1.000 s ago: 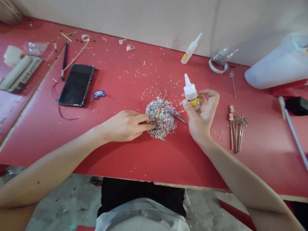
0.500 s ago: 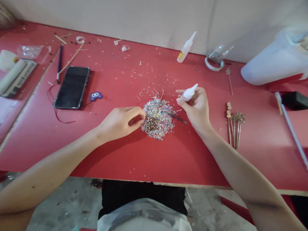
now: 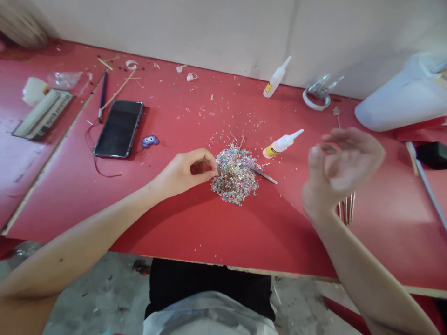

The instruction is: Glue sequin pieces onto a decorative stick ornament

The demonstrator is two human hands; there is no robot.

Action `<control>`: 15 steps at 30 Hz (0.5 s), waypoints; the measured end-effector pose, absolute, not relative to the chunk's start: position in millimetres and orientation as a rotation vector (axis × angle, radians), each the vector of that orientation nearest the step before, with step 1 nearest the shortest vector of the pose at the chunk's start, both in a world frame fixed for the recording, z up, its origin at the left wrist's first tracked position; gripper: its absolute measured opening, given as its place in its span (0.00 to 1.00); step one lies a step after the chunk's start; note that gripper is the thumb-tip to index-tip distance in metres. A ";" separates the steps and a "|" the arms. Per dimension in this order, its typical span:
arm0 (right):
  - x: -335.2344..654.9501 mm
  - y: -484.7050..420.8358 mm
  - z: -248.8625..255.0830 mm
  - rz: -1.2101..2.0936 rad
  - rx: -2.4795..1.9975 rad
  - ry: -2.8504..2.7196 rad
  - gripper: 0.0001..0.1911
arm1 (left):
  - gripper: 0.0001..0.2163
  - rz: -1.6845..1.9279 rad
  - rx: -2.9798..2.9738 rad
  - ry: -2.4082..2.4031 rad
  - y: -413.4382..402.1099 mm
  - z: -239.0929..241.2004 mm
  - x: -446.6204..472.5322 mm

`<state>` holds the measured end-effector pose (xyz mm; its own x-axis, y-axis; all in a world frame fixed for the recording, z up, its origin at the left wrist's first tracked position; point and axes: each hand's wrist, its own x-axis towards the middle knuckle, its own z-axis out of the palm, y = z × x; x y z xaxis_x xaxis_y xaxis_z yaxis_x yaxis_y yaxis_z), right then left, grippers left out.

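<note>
My left hand (image 3: 186, 172) rests at the left edge of a heap of multicoloured glitter sequins (image 3: 240, 190). Its thumb and forefinger are pinched together; whatever is between them is too small to make out. A thin brown stick (image 3: 239, 151) juts up from the heap, and metal tweezers (image 3: 265, 175) lie across its right side. My right hand (image 3: 344, 172), slightly blurred, is raised over the right of the table, fingers curved apart and holding nothing. Between that hand and the heap, a white glue bottle (image 3: 279, 145) with a yellow label lies on the table.
A second glue bottle (image 3: 277, 77) is near the wall, beside a tape ring (image 3: 316, 101). Gold-coloured sticks (image 3: 345, 209) are partly hidden behind my right hand. At left are a phone (image 3: 118, 129), a purple trinket (image 3: 150, 141) and a woodcut knife box (image 3: 44, 114). A white container (image 3: 394, 95) is at right.
My right hand has let go of the glue bottle, leaving it on the table, and has moved right. My left hand stays at the sequins. The view has shifted a little.
</note>
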<state>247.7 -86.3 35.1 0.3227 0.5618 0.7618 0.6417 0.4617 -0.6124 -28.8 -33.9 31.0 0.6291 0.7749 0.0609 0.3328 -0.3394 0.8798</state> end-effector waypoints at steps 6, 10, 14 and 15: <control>252.6 -101.9 34.5 0.136 -1.466 -2.039 0.04 | 0.06 0.633 1.804 0.820 -31.2 25.1 -29.3; 253.5 -97.6 25.3 0.162 -1.565 -2.174 0.05 | 0.06 0.598 1.847 0.848 -32.5 27.1 -28.3; 253.7 -96.9 19.8 0.139 -1.584 -2.208 0.05 | 0.05 0.567 1.899 0.850 -34.0 28.9 -27.8; 253.7 -97.2 19.7 0.141 -1.582 -2.194 0.04 | 0.05 0.565 1.892 0.846 -34.1 28.8 -27.8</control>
